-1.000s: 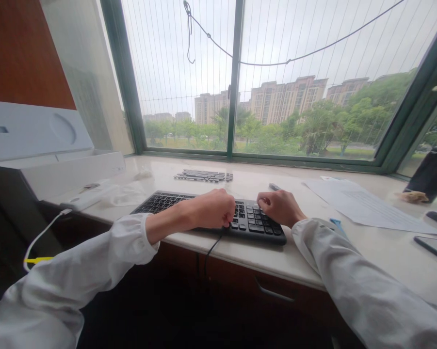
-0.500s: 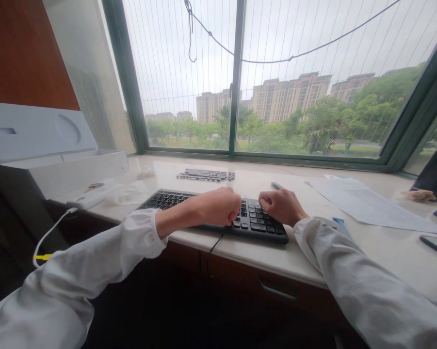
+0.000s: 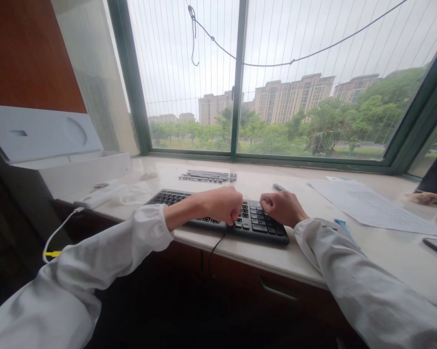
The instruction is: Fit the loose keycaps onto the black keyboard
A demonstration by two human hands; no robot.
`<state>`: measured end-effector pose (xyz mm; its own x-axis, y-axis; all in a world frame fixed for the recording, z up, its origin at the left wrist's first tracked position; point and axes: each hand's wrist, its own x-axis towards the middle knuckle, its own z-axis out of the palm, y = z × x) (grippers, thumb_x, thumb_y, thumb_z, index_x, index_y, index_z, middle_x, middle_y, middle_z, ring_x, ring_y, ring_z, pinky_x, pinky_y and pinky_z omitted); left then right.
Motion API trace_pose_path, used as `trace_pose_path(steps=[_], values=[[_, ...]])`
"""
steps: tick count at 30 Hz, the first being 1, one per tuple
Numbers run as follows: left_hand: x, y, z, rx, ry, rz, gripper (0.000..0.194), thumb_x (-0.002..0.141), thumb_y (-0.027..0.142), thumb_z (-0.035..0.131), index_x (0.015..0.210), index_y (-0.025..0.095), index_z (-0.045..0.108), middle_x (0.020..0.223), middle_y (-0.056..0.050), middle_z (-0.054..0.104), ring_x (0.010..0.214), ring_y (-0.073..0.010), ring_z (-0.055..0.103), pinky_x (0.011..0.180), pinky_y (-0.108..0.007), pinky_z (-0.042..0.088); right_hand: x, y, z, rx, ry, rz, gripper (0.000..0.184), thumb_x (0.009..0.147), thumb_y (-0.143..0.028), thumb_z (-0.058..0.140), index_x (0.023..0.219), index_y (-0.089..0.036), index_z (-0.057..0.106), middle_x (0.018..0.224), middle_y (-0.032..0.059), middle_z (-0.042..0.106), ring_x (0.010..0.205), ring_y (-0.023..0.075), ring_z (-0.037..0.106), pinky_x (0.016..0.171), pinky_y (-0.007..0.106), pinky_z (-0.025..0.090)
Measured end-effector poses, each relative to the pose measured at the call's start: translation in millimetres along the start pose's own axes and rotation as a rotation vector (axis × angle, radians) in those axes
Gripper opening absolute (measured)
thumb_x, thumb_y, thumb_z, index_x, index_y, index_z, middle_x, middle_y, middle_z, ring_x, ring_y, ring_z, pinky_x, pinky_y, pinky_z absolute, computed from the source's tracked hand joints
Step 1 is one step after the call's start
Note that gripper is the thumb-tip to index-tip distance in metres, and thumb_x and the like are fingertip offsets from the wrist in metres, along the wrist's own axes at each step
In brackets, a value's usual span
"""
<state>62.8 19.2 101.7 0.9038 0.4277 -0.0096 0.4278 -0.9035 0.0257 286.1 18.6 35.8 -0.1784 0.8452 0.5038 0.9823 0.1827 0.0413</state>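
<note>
Keyboard [image 3: 244,215], on surface [image 3: 305,257]: left hand [image 3: 223,206] fisted over it; right hand [image 3: 282,206] at right end, grip indiscernible.

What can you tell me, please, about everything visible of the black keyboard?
The keyboard is long, black and apparently plastic, with rounded corners. Keycaps show on the number pad at its right end, while the left part looks like bare key sockets. It lies keys up near the front edge of the pale counter; a black cable runs from its near side over that edge. The curled left hand covers its middle and the right hand is at the number pad; exact contact is hidden.
</note>
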Motion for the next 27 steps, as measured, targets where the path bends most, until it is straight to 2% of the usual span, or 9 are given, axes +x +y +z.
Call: trace_pose_path(steps=[7, 13, 21, 24, 27], values=[[-2, -5, 11.2, -0.031, 0.058, 0.023, 0.021, 0.061, -0.002, 0.058, 0.063, 0.014, 0.071, 0.059, 0.0, 0.068, 0.059, -0.0097, 0.062, 0.06, -0.017, 0.046, 0, 2, 3, 0.011, 0.012, 0.005, 0.028, 0.08, -0.029, 0.044, 0.07, -0.025, 0.07, 0.064, -0.0002, 0.068, 0.059, 0.014, 0.055, 0.056, 0.027, 0.023], [-6, -10, 13.9, -0.15, 0.047, -0.002, 0.026, 0.063, -0.003, 0.056, 0.068, 0.016, 0.073, 0.062, 0.001, 0.07, 0.062, -0.0096, 0.065, 0.062, -0.016, 0.048, 0, 1, 0, 0.026, 0.005, 0.0, 0.029, 0.081, -0.028, 0.044, 0.071, -0.024, 0.071, 0.066, 0.0, 0.068, 0.061, 0.0141, 0.056, 0.057, 0.027, 0.024], [-18, -5, 15.2, -0.089, 0.12, -0.085, 0.015, 0.069, 0.011, 0.067, 0.078, 0.019, 0.076, 0.07, -0.002, 0.072, 0.067, -0.0131, 0.065, 0.064, -0.021, 0.046, 0, 0, -2, 0.035, 0.009, -0.008, 0.028, 0.081, -0.026, 0.044, 0.071, -0.024, 0.07, 0.065, -0.0005, 0.069, 0.061, 0.0142, 0.057, 0.058, 0.027, 0.025], [-21, -2, 11.5, -0.057, 0.09, -0.108, 0.012, 0.072, 0.016, 0.068, 0.079, 0.021, 0.076, 0.073, -0.002, 0.073, 0.07, -0.0144, 0.065, 0.063, -0.022, 0.045, 0, 1, -1, 0.02, 0.018, -0.017, 0.028, 0.081, -0.026, 0.044, 0.071, -0.024, 0.07, 0.064, -0.0004, 0.068, 0.06, 0.0139, 0.056, 0.057, 0.027, 0.025], [-14, -15, 3.9, -0.122, 0.046, -0.095, 0.011, 0.075, 0.023, 0.068, 0.083, 0.022, 0.076, 0.076, 0.0, 0.073, 0.071, -0.0125, 0.065, 0.067, -0.021, 0.046, 1, 1, -1, 0.011, 0.034, -0.027, 0.028, 0.081, -0.026, 0.044, 0.07, -0.025, 0.07, 0.063, -0.0003, 0.067, 0.058, 0.014, 0.056, 0.057, 0.026, 0.025]])
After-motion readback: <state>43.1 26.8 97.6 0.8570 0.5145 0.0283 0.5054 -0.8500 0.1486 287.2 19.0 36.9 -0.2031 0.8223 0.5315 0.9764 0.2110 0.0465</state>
